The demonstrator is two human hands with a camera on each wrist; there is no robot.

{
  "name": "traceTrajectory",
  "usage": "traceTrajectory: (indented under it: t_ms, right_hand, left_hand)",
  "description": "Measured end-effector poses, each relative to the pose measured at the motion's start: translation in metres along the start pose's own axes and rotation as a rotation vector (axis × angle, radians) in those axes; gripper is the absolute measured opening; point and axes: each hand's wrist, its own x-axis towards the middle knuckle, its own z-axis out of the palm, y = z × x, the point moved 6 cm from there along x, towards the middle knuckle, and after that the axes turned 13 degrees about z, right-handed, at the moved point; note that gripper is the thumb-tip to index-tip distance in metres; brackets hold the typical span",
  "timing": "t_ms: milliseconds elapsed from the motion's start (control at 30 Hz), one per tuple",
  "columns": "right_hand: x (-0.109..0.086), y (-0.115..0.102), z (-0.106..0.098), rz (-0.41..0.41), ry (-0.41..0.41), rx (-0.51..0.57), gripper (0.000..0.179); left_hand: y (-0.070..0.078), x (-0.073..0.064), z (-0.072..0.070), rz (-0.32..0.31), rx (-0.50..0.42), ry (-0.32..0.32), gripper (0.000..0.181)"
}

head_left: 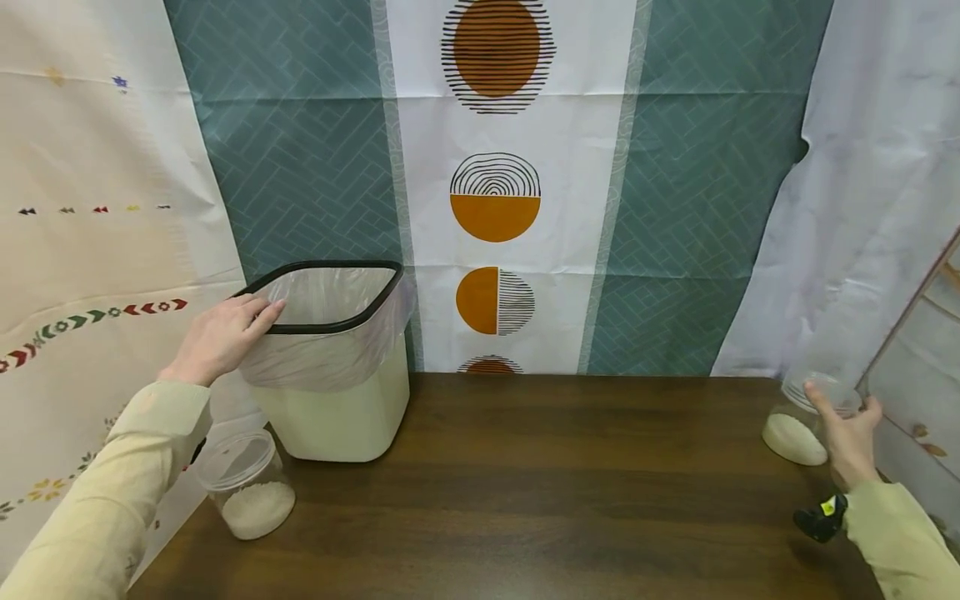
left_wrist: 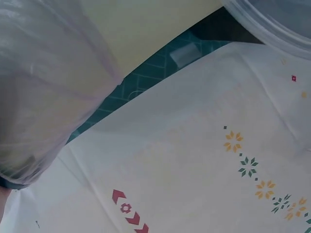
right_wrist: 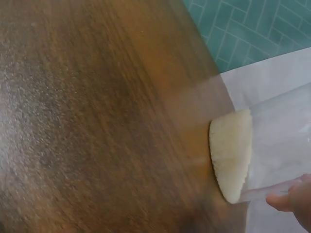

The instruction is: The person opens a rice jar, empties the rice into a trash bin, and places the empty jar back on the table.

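Right jar: clear, smooth-walled cylinder [head_left: 798,435] with a layer of white grains at its base; it stands near the far right corner of the wooden tabletop [head_left: 555,475].
Right hand: its fingers [head_left: 850,429] are parted about the width of the jar and grip it, thumb on the side toward the tabletop's middle, other fingers round the right side.
Jar against fingers: the upper wall and clear top lie between thumb and fingers, while the grain-filled base shows below them.
Jar axis: the long axis rises from the tabletop, top up and base down, slanting up to the right in the head view.
Bin: pale green, rounded-square body [head_left: 341,417] with a black rim, at the far left corner of the tabletop, mouth upward.
Liner: thin, crinkled translucent plastic [head_left: 322,362], folded over the rim and hanging outside.
Left hand: rests on the rim's near left corner [head_left: 225,333]; I cannot tell how far its fingers curl round it.
Left jar: clear plastic, white grains at the bottom [head_left: 258,508], by the tabletop's left edge, just in front of the bin, top upward.
Backdrop: creased cloth [head_left: 495,133], teal herringbone beside white with orange discs.
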Motion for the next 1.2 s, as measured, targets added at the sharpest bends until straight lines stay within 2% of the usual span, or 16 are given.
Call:
traceTrajectory:
  t_ms: [200, 367, 767, 900, 1067, 1200]
  right_hand:
    - [0.001, 0.006, 0.005, -0.041, -0.037, -0.021, 0.101]
    - [0.003, 0.012, 0.008, -0.100, 0.004, -0.048, 0.105]
    - [0.007, 0.017, 0.011, -0.049, 0.101, -0.173, 0.111]
    - [0.004, 0.017, 0.009, -0.035, 0.110, -0.199, 0.109]
    - [-0.003, 0.014, 0.013, -0.094, 0.098, -0.259, 0.107]
    - [-0.007, 0.005, 0.022, -0.140, 0.080, -0.253, 0.105]
  left_hand:
    - [-0.003, 0.002, 0.001, 0.010, 0.068, 0.022, 0.043]
    - [-0.006, 0.001, 0.003, 0.006, 0.106, 0.001, 0.049]
    - [-0.008, -0.003, -0.002, 0.021, 0.133, 0.066, 0.050]
    - [-0.006, 0.000, 0.000, 0.023, 0.124, 0.058, 0.049]
    - [-0.006, 0.001, 0.003, 0.013, 0.133, 0.039, 0.048]
    - [-0.006, 0.000, 0.004, 0.025, 0.143, 0.048, 0.048]
